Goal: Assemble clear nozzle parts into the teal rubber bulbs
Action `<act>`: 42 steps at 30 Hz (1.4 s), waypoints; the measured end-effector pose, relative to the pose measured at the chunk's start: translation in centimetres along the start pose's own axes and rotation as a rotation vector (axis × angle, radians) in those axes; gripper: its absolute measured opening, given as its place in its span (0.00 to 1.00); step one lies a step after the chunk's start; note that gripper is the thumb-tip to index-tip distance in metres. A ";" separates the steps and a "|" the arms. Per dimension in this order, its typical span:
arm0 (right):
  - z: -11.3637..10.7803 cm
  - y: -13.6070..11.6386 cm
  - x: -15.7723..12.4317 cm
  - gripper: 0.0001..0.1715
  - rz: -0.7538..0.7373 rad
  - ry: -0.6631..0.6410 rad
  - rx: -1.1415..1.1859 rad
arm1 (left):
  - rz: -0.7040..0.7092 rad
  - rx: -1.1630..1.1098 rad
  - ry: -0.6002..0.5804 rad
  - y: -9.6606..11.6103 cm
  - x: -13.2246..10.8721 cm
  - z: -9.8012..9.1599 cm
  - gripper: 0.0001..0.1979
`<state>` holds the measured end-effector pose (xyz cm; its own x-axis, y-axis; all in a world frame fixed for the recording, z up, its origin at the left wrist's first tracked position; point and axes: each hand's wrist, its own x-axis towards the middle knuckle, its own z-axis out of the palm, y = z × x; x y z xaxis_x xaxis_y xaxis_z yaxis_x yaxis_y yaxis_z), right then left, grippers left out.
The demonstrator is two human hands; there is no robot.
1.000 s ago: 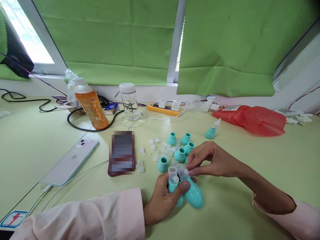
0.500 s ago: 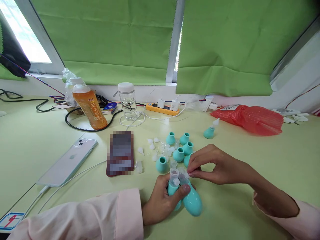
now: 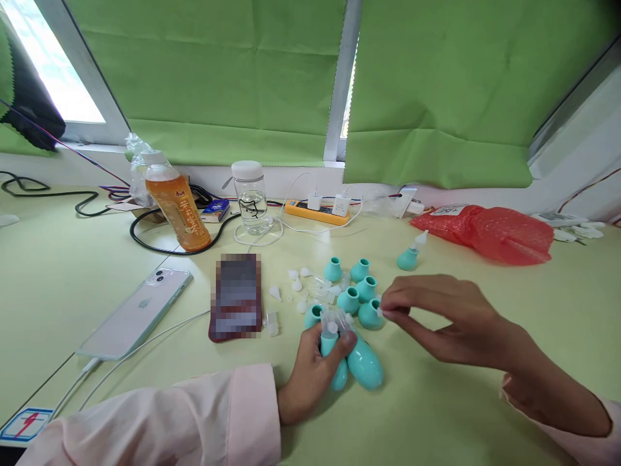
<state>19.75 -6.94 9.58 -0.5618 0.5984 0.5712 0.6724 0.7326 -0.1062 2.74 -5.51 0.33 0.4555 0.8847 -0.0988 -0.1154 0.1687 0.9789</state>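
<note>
My left hand is wrapped around teal squeeze bulbs with clear plastic necks. One bulb sticks out to the right of my thumb, and a slimmer teal piece stands between thumb and fingers. To the right, my right hand is closed in a pinch on a small whitish plastic piece, mostly hidden by the fingertips. Just left of that pinch sits an open-topped teal bulb. Several more, such as this teal bulb, stand grouped behind my hands.
Small clear and white plastic parts lie left of the bulbs. Farther left are a dark phone and a white phone on a cable. An orange drink bottle, water bottle, power strip and red bag line the back.
My right hand has moved right, away from the held bulbs, with a small whitish piece in its fingertips. My left hand and its bulbs have shifted slightly up and left.
</note>
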 end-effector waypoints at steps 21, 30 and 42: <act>2.7 -0.4 2.3 0.07 0.088 -0.348 0.236 | 0.028 -0.069 -0.031 0.4 0.2 0.4 0.11; 3.4 -1.5 1.5 0.10 0.034 -0.344 -0.045 | 0.105 0.006 -0.009 -0.1 0.3 0.5 0.12; 3.6 -3.1 1.2 0.10 0.202 -0.261 -0.075 | 0.229 0.028 0.001 -0.6 -0.1 0.5 0.09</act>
<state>15.23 -7.32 7.70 -0.5115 0.7990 0.3161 0.8110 0.5705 -0.1298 3.15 -5.92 -0.16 0.4197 0.8988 0.1265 -0.1911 -0.0488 0.9804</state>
